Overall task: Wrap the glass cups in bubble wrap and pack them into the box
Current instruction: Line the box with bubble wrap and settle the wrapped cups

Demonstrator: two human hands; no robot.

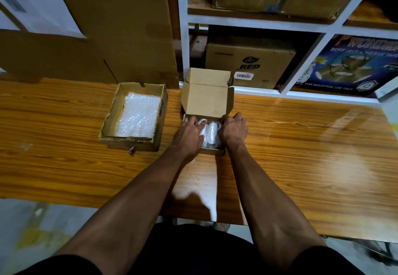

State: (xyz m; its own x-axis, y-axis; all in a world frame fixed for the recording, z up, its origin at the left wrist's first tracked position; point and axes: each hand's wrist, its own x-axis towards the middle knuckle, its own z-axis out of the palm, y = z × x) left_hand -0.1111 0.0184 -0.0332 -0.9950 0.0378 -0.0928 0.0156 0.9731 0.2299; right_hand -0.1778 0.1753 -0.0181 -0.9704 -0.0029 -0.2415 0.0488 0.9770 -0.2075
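Observation:
A small cardboard box [207,100] stands open on the wooden table [301,156], its lid tilted back. Inside it lie glass cups: a bare clear one [211,133] in the middle and a bubble-wrapped one [202,123] to its left. My left hand [189,133] lies over the box's left half, fingers straight, pressing on the wrapped cup. My right hand [233,129] covers the box's right side, fingers curled over something I cannot make out.
To the left, an open cardboard tray [112,119] holds sheets of bubble wrap [139,117]. Large cardboard sheets [112,26] lean behind it. White shelving [247,21] with cartons and a blue tape box [353,65] rises at the back.

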